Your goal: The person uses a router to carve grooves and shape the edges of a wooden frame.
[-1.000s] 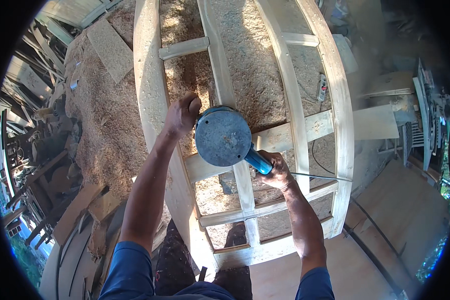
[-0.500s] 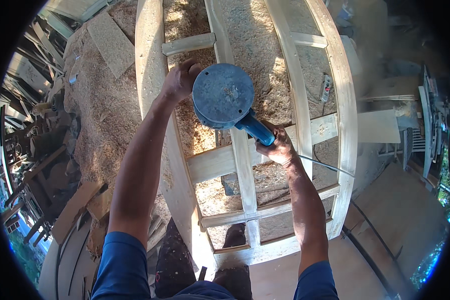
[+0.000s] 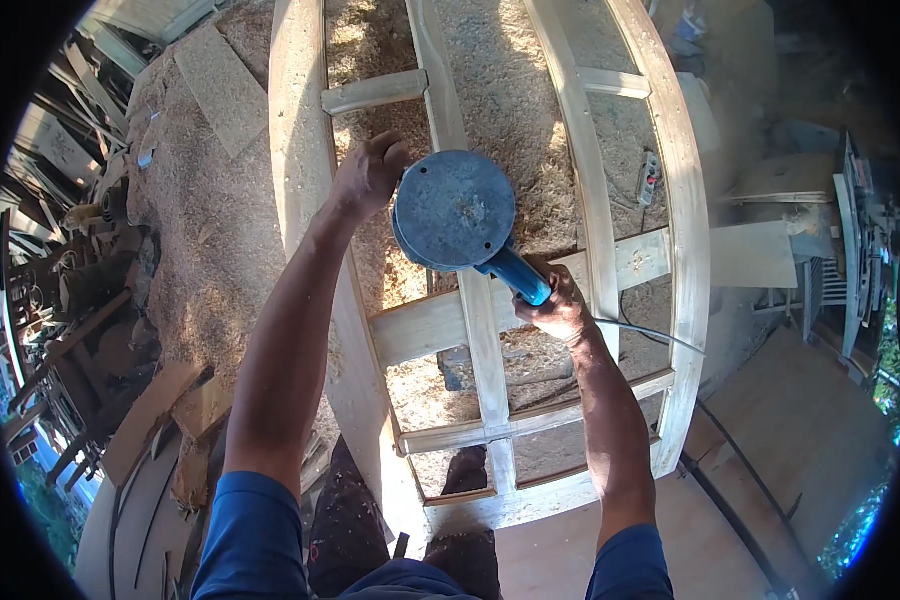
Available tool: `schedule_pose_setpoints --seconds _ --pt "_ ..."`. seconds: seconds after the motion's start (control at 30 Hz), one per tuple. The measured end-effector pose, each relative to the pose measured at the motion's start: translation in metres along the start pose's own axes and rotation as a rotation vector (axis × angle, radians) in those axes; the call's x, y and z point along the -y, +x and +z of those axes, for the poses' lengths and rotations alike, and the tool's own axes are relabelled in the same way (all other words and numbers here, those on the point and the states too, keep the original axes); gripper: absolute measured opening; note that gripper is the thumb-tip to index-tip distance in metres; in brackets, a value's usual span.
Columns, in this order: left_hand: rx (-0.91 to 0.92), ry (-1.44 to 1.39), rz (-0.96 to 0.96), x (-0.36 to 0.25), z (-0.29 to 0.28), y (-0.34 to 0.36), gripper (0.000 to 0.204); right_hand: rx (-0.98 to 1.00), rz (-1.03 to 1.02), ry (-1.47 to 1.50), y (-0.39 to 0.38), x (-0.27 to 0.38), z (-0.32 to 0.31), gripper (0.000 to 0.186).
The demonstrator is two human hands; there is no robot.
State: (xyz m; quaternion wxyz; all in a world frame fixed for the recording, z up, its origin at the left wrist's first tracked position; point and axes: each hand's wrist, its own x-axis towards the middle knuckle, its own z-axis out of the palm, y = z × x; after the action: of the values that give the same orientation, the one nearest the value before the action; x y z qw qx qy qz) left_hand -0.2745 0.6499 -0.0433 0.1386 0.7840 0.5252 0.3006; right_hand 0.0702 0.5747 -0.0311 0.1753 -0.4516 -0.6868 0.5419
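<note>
I hold a blue power tool (image 3: 454, 208) with a round, dusty grey plate on top over a curved wooden frame (image 3: 689, 190) made of rails and crosspieces. My right hand (image 3: 555, 305) is closed around its blue handle at the lower right, with a cord trailing off to the right. My left hand (image 3: 370, 175) is closed at the upper left side of the tool, its grip partly hidden by the plate. The tool sits over the left-middle rail, above the wide crosspiece (image 3: 415, 332).
Sawdust (image 3: 200, 260) lies thick beneath and left of the frame. Stacked offcuts (image 3: 80, 330) crowd the left; a power strip (image 3: 648, 178) rests inside the frame at right. Flat boards (image 3: 770, 420) and dark strips lie at lower right, stacked pieces (image 3: 845, 250) beyond.
The tool and both hands moved away from my body between the first two frames, then shifted slightly back toward me and rightward. Both hands stay closed on it.
</note>
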Motion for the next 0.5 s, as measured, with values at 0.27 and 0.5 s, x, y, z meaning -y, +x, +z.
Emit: schedule_pose_setpoints --seconds 0.27,0.5 --pt "0.027 -0.037 -0.029 -0.003 0.004 -0.008 0.013 0.031 0.077 0.107 -0.013 0.006 0.009 0.045" --pt "0.092 -0.111 -0.204 -0.015 0.007 -0.020 0.017 0.055 0.054 0.284 -0.029 0.000 0.015 0.047"
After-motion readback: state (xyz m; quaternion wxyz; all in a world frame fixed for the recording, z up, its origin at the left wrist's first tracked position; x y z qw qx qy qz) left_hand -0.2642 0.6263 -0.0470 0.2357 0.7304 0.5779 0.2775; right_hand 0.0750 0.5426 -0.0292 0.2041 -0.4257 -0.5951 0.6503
